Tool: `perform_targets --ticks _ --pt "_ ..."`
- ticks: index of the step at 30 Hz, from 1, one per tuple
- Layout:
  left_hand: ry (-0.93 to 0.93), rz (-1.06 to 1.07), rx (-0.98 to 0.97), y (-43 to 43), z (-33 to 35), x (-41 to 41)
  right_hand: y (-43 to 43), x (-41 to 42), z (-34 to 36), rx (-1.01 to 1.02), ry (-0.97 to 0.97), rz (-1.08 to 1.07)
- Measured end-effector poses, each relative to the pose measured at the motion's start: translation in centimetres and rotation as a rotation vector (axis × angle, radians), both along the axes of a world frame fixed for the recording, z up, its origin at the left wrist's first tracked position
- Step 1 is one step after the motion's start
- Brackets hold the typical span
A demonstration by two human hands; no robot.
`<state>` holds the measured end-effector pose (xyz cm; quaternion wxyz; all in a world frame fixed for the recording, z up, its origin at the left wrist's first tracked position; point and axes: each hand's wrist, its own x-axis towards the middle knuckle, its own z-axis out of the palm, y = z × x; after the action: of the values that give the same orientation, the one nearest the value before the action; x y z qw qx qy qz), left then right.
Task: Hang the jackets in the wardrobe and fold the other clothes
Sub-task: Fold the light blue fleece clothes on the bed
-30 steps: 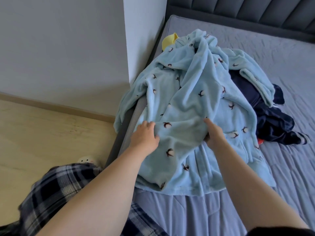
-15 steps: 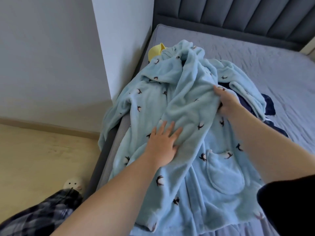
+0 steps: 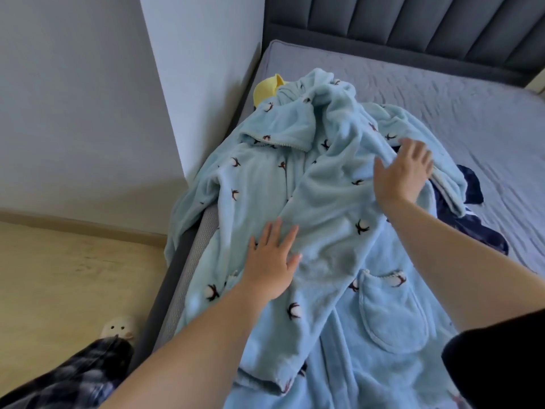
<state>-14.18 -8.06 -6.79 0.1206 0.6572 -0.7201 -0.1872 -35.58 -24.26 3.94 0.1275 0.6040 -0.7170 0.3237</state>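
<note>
Smoothing the light blue fleece robe (image 3: pixel 339 231) across the bed (image 3: pixel 442 93), both hands lie flat with fingers spread, neither grip pinching any cloth. The left hand (image 3: pixel 272 261) presses the middle, likely to anchor it, while the right hand (image 3: pixel 402 171) rests higher, by the robe's sleeve over a dark navy garment (image 3: pixel 472 228). Probably the robe is being flattened for folding or hanging.

Soft daylight, perhaps from the right; wide-angle bending, blurred edges.
</note>
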Motion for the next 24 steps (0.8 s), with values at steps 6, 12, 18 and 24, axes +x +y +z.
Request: perform_targets --ticks 6,12,18,24 --pt "0.269 0.214 0.068 -1.4 1.0 1.3 -1.7 5.1 1.6 0.287 0.209 0.493" --pt "0.373 0.284 0.183 -1.1 0.8 2.5 -2.9 4.5 2.3 0.359 0.202 0.296" --pt "0.355 0.346 0.258 0.3 0.9 3.6 1.2 3.7 -2.7 0.430 0.796 0.625" --pt "0.564 0.380 0.214 3.0 0.9 5.2 5.1 7.2 -4.7 0.386 0.423 0.389"
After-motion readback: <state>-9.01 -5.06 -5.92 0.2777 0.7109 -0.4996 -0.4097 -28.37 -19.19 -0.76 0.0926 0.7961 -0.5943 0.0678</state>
